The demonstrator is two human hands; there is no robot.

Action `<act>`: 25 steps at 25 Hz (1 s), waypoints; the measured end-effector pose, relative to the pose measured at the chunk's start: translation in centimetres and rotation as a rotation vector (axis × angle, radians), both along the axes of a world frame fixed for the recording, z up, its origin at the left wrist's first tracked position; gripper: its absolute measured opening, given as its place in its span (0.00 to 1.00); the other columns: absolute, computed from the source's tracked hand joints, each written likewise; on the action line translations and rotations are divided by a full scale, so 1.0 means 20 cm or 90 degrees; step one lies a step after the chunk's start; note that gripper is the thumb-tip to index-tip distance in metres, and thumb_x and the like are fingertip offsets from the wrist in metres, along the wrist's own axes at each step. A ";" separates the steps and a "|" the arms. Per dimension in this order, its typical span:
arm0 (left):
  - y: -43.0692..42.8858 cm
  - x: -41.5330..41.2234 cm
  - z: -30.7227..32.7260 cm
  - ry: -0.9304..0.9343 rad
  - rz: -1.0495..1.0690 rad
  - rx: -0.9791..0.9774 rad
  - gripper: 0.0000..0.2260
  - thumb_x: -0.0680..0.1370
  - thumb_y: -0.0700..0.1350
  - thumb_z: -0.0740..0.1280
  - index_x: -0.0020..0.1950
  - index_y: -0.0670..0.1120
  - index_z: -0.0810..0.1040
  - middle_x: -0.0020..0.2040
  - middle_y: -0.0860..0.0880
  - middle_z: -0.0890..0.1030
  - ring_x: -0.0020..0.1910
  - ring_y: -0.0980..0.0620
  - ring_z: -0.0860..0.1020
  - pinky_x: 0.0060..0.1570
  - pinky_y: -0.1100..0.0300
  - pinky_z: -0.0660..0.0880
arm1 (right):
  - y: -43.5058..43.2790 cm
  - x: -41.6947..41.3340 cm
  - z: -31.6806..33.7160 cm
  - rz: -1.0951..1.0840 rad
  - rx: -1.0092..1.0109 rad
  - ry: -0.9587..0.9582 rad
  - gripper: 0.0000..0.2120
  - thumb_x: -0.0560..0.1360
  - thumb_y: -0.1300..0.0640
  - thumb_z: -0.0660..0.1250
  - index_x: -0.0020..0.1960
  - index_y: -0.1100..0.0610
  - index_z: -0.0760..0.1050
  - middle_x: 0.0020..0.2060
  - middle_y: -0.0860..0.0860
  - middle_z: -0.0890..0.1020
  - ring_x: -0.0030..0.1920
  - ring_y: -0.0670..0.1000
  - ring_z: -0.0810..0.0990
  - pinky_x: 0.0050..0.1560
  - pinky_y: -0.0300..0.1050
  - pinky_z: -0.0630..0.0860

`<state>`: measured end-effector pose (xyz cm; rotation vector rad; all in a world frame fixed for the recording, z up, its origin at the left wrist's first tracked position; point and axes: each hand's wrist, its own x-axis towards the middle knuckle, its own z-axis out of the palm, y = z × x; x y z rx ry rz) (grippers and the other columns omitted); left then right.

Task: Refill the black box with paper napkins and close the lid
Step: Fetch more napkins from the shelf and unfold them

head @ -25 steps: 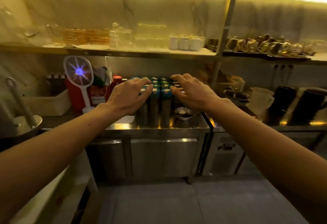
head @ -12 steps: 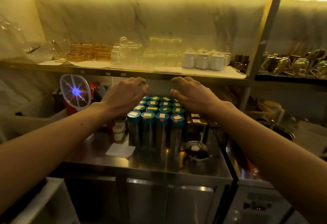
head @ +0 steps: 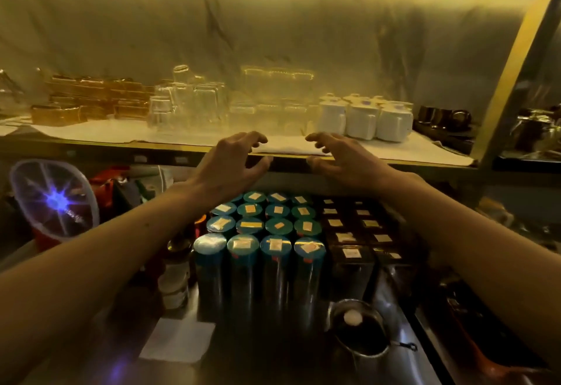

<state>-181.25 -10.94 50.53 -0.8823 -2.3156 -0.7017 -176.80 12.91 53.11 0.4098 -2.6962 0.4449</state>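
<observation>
My left hand (head: 233, 163) and my right hand (head: 343, 161) are both raised at the front edge of the shelf (head: 170, 149), fingers curled and apart, holding nothing. Between them a white stack that looks like paper napkins (head: 288, 147) lies on the shelf edge, just beyond the fingertips. I cannot tell whether the fingers touch it. Several black boxes with small labels (head: 352, 232) stand on the steel counter below my right wrist. None of them is visibly open.
Several teal-lidded tins (head: 261, 232) stand in rows under my hands. On the shelf are glasses (head: 188, 105), white lidded cups (head: 364, 117) and amber boxes (head: 91, 96). An electric swatter (head: 54, 199) glows at left. A small metal pot (head: 358, 333) and a white paper (head: 179, 339) sit on the counter.
The view has closed in on the counter and shelf. Both hands rose from above the tins to the shelf edge and their fingers spread and curled.
</observation>
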 end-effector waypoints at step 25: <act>0.20 -0.90 0.06 -0.281 0.118 -0.105 0.29 0.57 0.80 0.64 0.50 0.66 0.81 0.54 0.56 0.83 0.48 0.65 0.80 0.47 0.69 0.77 | 0.78 -1.40 0.00 0.166 -0.062 -0.247 0.21 0.77 0.57 0.68 0.68 0.46 0.71 0.61 0.48 0.76 0.56 0.47 0.76 0.58 0.43 0.74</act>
